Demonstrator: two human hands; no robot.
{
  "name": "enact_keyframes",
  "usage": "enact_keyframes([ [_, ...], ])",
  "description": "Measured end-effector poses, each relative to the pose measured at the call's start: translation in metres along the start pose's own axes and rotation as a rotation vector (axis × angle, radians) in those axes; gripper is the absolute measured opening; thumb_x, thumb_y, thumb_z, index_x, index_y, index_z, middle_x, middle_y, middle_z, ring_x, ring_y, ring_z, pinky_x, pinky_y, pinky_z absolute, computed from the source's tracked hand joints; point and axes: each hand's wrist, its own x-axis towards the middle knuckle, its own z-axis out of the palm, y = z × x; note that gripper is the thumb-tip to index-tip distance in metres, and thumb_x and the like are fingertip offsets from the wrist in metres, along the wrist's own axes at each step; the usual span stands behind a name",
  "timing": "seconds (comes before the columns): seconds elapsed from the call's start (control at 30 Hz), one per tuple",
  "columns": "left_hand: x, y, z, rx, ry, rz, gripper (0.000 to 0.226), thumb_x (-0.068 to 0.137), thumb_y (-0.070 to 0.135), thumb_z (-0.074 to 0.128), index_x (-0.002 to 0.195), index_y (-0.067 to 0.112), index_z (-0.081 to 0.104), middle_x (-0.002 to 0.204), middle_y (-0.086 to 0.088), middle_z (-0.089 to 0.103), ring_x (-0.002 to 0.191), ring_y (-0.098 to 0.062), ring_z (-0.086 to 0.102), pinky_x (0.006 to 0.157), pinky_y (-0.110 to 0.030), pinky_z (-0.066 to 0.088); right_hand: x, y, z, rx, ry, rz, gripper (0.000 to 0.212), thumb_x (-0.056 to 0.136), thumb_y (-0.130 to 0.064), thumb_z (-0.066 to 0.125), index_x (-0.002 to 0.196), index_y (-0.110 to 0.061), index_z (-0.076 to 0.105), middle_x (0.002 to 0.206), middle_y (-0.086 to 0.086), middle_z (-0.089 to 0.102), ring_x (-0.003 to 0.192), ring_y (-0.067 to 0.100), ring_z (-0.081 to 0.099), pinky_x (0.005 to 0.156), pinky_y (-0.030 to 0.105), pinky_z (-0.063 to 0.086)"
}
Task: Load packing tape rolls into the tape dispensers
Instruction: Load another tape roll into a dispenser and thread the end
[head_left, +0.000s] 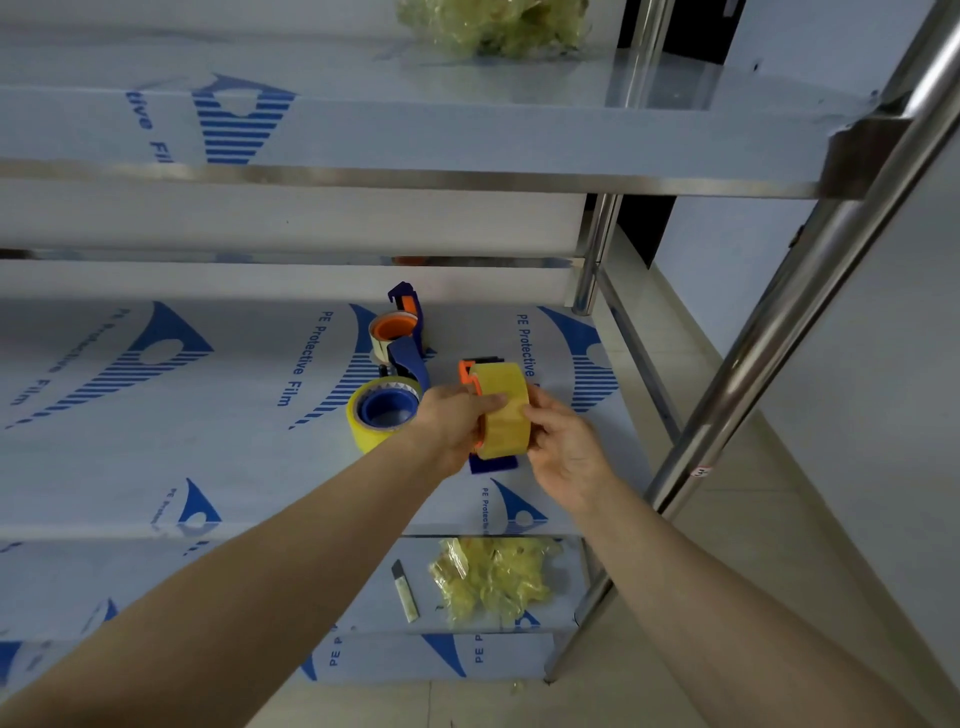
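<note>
Fingers of left hand (451, 422) curled over top and near side of yellow tape roll (503, 410), thumb along its upper face, closed grip. Right hand (563, 446) cupped against roll's far side, fingertips pressed on its yellow band, also closed on it. Roll upright on edge, seated on orange-and-blue dispenser (480, 371); orange part visible at roll's upper left, blue base plate poking out beneath. Cannot tell whether roll fully on hub. Held just above middle shelf (249, 457), covered in white protective film with blue print.

Left of hands: second yellow roll on blue-cored dispenser (385, 410), lying flat on shelf, touching left wrist area or just beside, unclear. Behind that: third dispenser (397, 332), blue frame, orange hub, nearly clear roll on it.

Lower shelf: utility knife (405, 591) beside crumpled yellowish tape wad (493, 577). Top shelf: another crumpled wad (493, 23). Steel uprights (789, 306) at right.
</note>
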Motion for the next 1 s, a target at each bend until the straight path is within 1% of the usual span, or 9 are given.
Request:
enact_keyframes([
  [0.13, -0.006, -0.025, -0.011, 0.088, -0.123, 0.081, 0.036, 0.077, -0.012, 0.063, 0.111, -0.002, 0.061, 0.110, -0.019, 0.066, 0.106, -0.036, 0.061, 0.098, -0.050, 0.046, 0.000, 0.006, -0.003, -0.149, 0.054, 0.013, 0.028, 0.086, -0.025, 0.062, 0.109, -0.010, 0.063, 0.106, 0.016, 0.067, 0.096, 0.029, 0.064, 0.083, 0.044, 0.054],
  [0.27, -0.005, -0.042, -0.020, 0.088, -0.158, 0.091, 0.042, 0.075, -0.016, 0.062, 0.114, -0.003, 0.058, 0.112, -0.021, 0.065, 0.100, -0.031, 0.064, 0.089, -0.041, 0.053, -0.001, 0.017, -0.006, -0.217, 0.088, 0.009, 0.032, 0.087, -0.024, 0.062, 0.111, -0.004, 0.062, 0.106, 0.019, 0.067, 0.097, 0.032, 0.064, 0.090, 0.052, 0.051],
  [0.4, -0.006, -0.045, -0.022, 0.032, -0.135, 0.103, 0.033, 0.081, -0.009, 0.059, 0.114, -0.006, 0.058, 0.103, -0.019, 0.066, 0.091, -0.028, 0.064, 0.088, -0.041, 0.052, -0.002, 0.023, -0.009, -0.283, 0.059, -0.041, 0.020, 0.090, -0.023, 0.059, 0.104, -0.010, 0.064, 0.103, 0.015, 0.068, 0.098, 0.031, 0.064, 0.090, 0.049, 0.052],
  [0.5, -0.003, -0.044, -0.019, -0.031, -0.069, 0.078, 0.027, 0.086, 0.000, 0.057, 0.111, -0.009, 0.058, 0.102, -0.023, 0.062, 0.091, -0.031, 0.060, 0.094, -0.048, 0.047, -0.002, 0.030, -0.011, -0.388, 0.054, -0.092, 0.028, 0.089, -0.023, 0.059, 0.113, -0.010, 0.064, 0.108, 0.015, 0.069, 0.102, 0.031, 0.065, 0.090, 0.046, 0.053],
  [0.67, 0.001, -0.043, -0.018, -0.059, -0.046, 0.056, 0.015, 0.089, 0.008, 0.057, 0.100, -0.001, 0.062, 0.096, -0.017, 0.065, 0.085, -0.026, 0.062, 0.089, -0.040, 0.050, -0.008, 0.034, -0.018, -0.506, 0.009, -0.186, 0.031, 0.086, -0.013, 0.062, 0.117, -0.015, 0.063, 0.100, -0.001, 0.071, 0.091, 0.014, 0.068, 0.075, 0.022, 0.056],
  [0.77, 0.003, -0.042, -0.016, -0.087, -0.030, 0.050, 0.009, 0.089, 0.008, 0.056, 0.093, 0.002, 0.062, 0.093, -0.016, 0.065, 0.084, -0.027, 0.062, 0.087, -0.040, 0.051, -0.009, 0.031, -0.022, -0.565, -0.031, -0.198, 0.042, 0.082, -0.003, 0.066, 0.120, -0.018, 0.060, 0.102, -0.002, 0.069, 0.099, 0.017, 0.066, 0.085, 0.029, 0.055],
  [0.83, 0.005, -0.039, -0.015, -0.096, -0.020, 0.054, 0.008, 0.090, 0.008, 0.056, 0.090, 0.004, 0.062, 0.090, -0.015, 0.066, 0.082, -0.026, 0.062, 0.082, -0.038, 0.052, -0.009, 0.029, -0.025, -0.599, -0.062, -0.172, 0.050, 0.081, 0.004, 0.065, 0.125, -0.017, 0.057, 0.102, -0.003, 0.069, 0.098, 0.014, 0.065, 0.083, 0.024, 0.055],
  [0.9, 0.006, -0.037, -0.015, -0.096, -0.020, 0.053, 0.008, 0.091, 0.008, 0.053, 0.089, 0.006, 0.061, 0.091, -0.014, 0.065, 0.082, -0.024, 0.062, 0.079, -0.037, 0.052, -0.010, 0.025, -0.026, -0.592, -0.076, -0.123, 0.043, 0.084, 0.004, 0.059, 0.118, -0.021, 0.062, 0.101, -0.001, 0.071, 0.096, 0.013, 0.067, 0.079, 0.020, 0.055],
  [1.0, 0.006, -0.036, -0.015, -0.082, -0.052, 0.058, 0.012, 0.091, 0.002, 0.048, 0.086, 0.004, 0.059, 0.094, -0.018, 0.061, 0.082, -0.024, 0.058, 0.075, -0.035, 0.049, -0.002, 0.024, -0.025, -0.528, 0.020, -0.051, 0.022, 0.087, -0.011, 0.057, 0.102, -0.021, 0.069, 0.105, 0.010, 0.071, 0.103, 0.025, 0.065, 0.092, 0.038, 0.053],
])
